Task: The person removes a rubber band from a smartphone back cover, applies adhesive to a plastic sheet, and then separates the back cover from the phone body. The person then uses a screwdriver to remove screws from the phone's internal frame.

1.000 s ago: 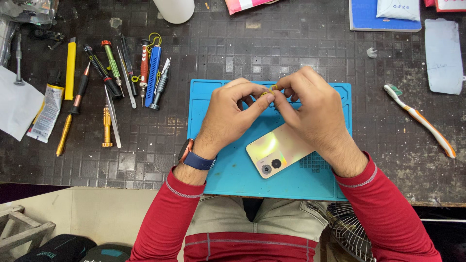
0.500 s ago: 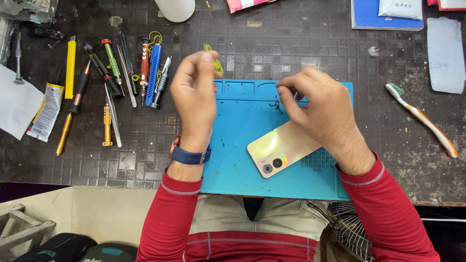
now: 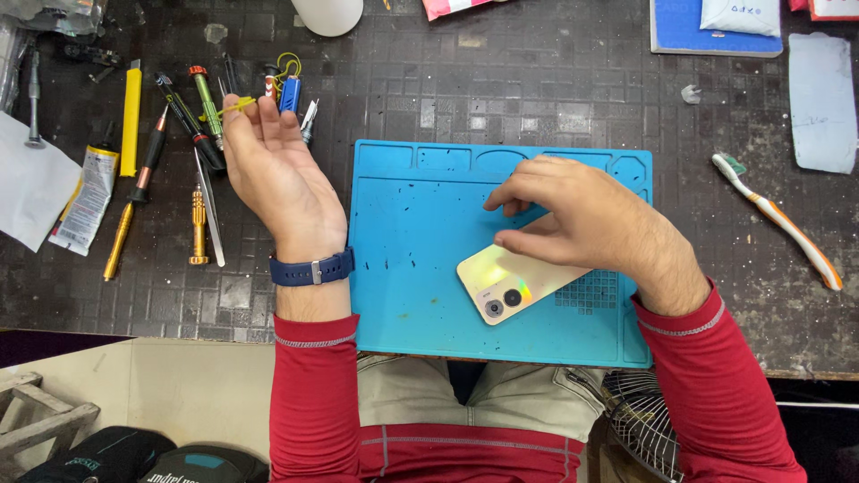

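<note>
Yellow tweezers [image 3: 234, 107] sit pinched in our left hand [image 3: 277, 174] over the tools, while our right hand [image 3: 582, 219], fingers loosely spread, steadies the phone [image 3: 514, 282] on the mat [image 3: 412, 268].

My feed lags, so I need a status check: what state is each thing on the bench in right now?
Left hand: raised palm up over the tools, pinching a small yellow piece.
Right hand: resting on the phone.
Phone: face down on the blue mat, cameras up.
Screwdrivers: lying loose on the bench.
Toothbrush: lying flat, untouched.
</note>
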